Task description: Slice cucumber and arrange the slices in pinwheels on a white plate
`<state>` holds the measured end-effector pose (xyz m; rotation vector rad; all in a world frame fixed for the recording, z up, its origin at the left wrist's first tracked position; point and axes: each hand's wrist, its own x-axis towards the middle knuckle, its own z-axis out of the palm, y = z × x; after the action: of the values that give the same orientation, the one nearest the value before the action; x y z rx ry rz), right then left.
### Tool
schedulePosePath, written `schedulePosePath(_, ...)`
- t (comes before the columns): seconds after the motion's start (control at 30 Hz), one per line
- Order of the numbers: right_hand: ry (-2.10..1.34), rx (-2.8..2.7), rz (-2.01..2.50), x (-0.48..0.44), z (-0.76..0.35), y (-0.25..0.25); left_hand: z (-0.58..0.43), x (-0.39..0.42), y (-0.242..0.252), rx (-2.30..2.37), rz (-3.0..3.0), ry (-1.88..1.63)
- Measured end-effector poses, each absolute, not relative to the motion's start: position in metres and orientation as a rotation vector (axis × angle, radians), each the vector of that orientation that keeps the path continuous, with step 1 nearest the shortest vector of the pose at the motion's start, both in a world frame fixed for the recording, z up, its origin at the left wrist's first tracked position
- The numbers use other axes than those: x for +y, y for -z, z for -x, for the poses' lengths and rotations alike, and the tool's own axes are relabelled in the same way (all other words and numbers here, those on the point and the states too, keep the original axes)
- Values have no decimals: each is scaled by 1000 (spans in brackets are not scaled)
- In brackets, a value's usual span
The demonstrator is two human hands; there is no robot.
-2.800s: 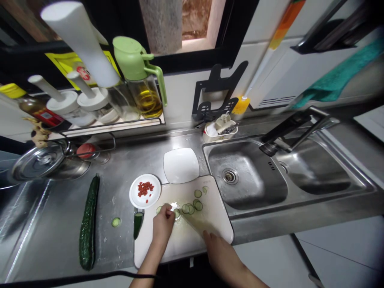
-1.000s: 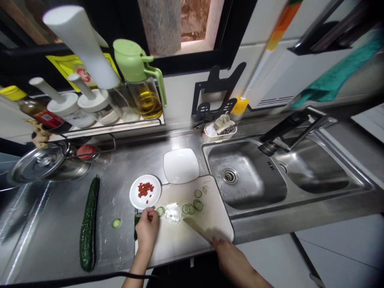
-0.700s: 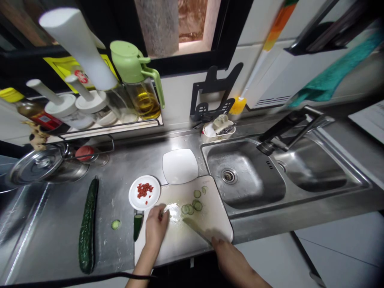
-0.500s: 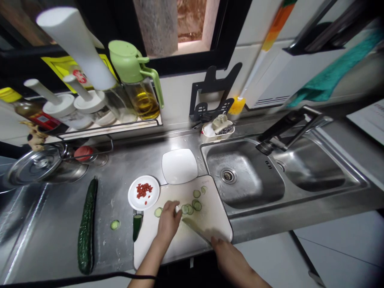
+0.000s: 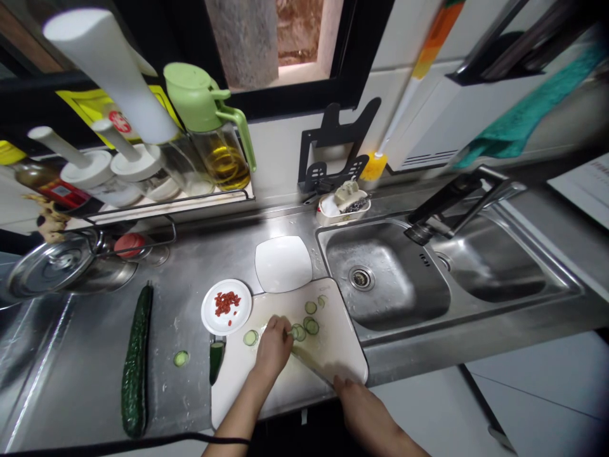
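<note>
Over the middle of a white cutting board, my left hand has its fingers bent together at the left end of a short row of cucumber slices. Whatever its fingertips hold is too small to make out. My right hand is closed round the handle of a knife; the blade lies low over the board and points toward my left hand. One slice rests left of my left hand. A cut cucumber piece sits at the board's left edge.
A whole cucumber and a slice lie on the steel counter at left. Behind the board are a plate of red berries and a white plate. A sink is at right, a condiment shelf at back left.
My left hand has moved slightly to the right, closer to the row, and now covers the slice at its left end. The knife and my right hand have barely moved.
</note>
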<state>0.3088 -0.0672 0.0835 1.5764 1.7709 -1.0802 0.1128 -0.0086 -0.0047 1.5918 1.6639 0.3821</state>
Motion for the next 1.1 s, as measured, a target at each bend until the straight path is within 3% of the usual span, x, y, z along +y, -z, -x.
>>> schedulePosePath(0.6, 1117, 1858, -1594, -71, -318, -71, -98, -20, 10, 1748, -1299, -561)
schedulePosePath(1.1, 1044, 1900, -1611, -54, -281, -80, -89, -28, 7, 1971, -1220, -411)
